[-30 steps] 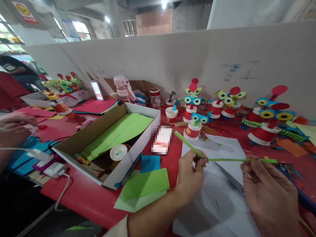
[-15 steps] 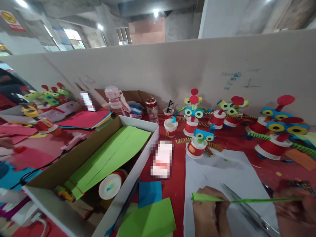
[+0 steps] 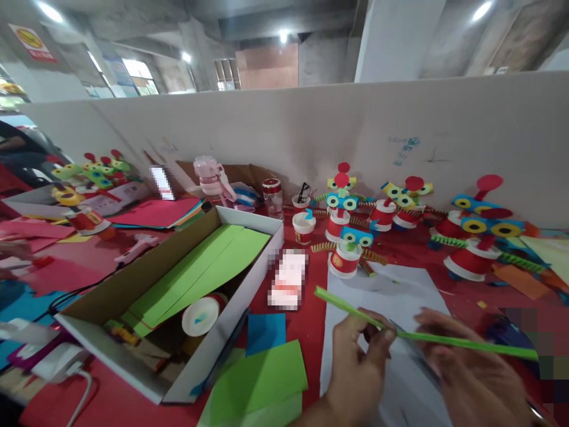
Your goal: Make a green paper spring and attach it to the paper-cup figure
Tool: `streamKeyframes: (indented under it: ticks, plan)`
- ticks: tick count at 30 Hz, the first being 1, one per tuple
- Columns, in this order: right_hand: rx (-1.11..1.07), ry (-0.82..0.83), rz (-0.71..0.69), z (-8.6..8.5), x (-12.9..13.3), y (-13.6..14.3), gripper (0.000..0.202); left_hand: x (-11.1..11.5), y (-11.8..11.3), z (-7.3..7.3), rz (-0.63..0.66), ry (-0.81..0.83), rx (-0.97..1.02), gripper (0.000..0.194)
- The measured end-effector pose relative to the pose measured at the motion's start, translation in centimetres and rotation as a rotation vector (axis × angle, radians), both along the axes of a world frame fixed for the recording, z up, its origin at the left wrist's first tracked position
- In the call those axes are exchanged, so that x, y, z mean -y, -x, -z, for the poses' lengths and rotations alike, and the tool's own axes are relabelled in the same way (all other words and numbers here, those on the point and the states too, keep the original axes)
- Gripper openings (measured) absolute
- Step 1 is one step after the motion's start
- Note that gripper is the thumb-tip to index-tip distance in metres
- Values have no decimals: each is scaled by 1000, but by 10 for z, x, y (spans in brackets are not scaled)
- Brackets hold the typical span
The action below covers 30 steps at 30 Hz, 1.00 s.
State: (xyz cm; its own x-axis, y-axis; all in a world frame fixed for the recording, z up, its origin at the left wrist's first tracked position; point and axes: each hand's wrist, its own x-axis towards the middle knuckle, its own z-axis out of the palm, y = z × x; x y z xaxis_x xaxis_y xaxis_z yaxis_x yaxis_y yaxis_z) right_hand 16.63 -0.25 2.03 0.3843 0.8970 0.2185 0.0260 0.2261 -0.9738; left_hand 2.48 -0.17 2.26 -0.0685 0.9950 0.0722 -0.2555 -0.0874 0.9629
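Note:
My left hand [image 3: 360,362] is closed in a pinch on a long, thin green paper strip [image 3: 342,304]. One end sticks out up and to the left, and the rest runs right, across my right hand [image 3: 471,367]. My right hand is somewhat blurred, its fingers stretched out beside the strip, not closed round it. Under the hands lies a white sheet of paper [image 3: 400,284]. Scissors [image 3: 415,350] rest on it, mostly hidden and smeared between the hands. Behind the sheet's near-left corner stands a red-and-white paper cup figure [image 3: 345,261] with blue eyes piece and folded arms.
To the left is a cardboard box [image 3: 262,273] with green paper sheets and a cup. Green paper [image 3: 262,379], a blue square [image 3: 265,333] and a phone [image 3: 288,279] lie between. Several cup figures [image 3: 473,261] stand along the partition [image 3: 267,130]. Another person's hand [image 3: 13,252] is far left.
My right hand has moved left towards my left hand, its fingers now extended. The strip's left end has risen and swung left. The view has shifted slightly.

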Motion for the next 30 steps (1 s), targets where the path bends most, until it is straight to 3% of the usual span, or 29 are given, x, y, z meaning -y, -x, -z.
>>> streamKeyframes:
  ticks: [3, 6, 9, 12, 16, 18, 21, 22, 26, 30]
  plan:
    - [154, 36, -158, -4, 8, 20, 13, -4, 5, -8, 72, 15, 18, 4]
    - [169, 57, -136, -8, 7, 23, 18, -4, 9, -9, 56, -2, -40, 5]
    - [-2, 59, -56, -15, 0, 13, 22, -5, 14, -11, -21, -16, -85, 6]
    - [-274, -62, 56, -26, -9, -1, 18, -8, 21, -14, -77, -7, -76, 3]
    - [-441, -205, 165, -34, -12, -6, 14, -11, 25, -16, -93, 21, 71, 3]
    - [-344, -161, 85, -31, -8, 1, 11, -11, 24, -15, -48, 48, 181, 7]
    - [3, -13, -255, -22, 4, 19, 19, -8, 18, -11, 37, 64, 236, 10]
    - [81, -11, -294, -20, 8, 24, 20, -7, 16, -9, 69, 59, 216, 10]
    - [173, 24, -213, -15, 11, 29, 15, -5, 11, -1, 99, 43, 32, 6]
    - [-16, 5, -63, -22, 2, 10, 18, -7, 14, 4, -29, 18, -95, 1]
